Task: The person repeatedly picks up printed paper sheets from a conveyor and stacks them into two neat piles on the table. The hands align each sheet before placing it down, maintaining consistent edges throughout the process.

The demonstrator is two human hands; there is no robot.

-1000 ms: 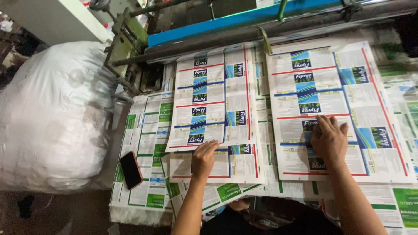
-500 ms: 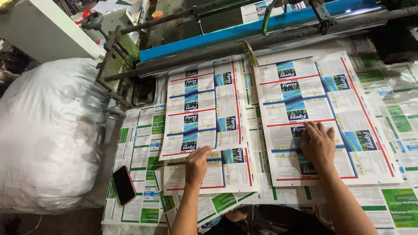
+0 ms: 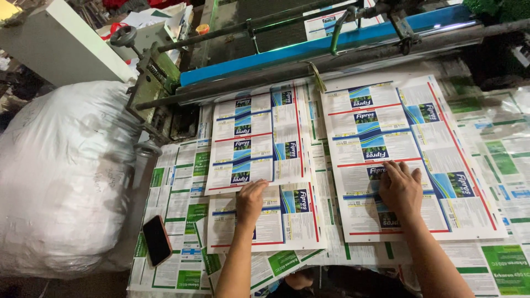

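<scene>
Glossy printed label sheets, white with blue, red and green panels, cover the desk (image 3: pixel 497 165) below a long blue machine bar (image 3: pixel 309 47). Just below that bar lie two stacks: the left stack of printed sheets (image 3: pixel 259 149) and, beside it, the wider right stack of printed sheets (image 3: pixel 408 138). The left hand (image 3: pixel 251 200) lies flat on the lower part of the left stack, fingers stretched, its grip released and pressing on paper rather than grasping it. The right hand (image 3: pixel 400 189) rests palm down on the lower middle of the right stack, fingers spread, grip likewise released. Left of the bar and stacks stands a big white plastic sack (image 3: pixel 61 176). A black smartphone with a red edge (image 3: pixel 157 240) lies on green-printed sheets between the sack and the left stack.
</scene>
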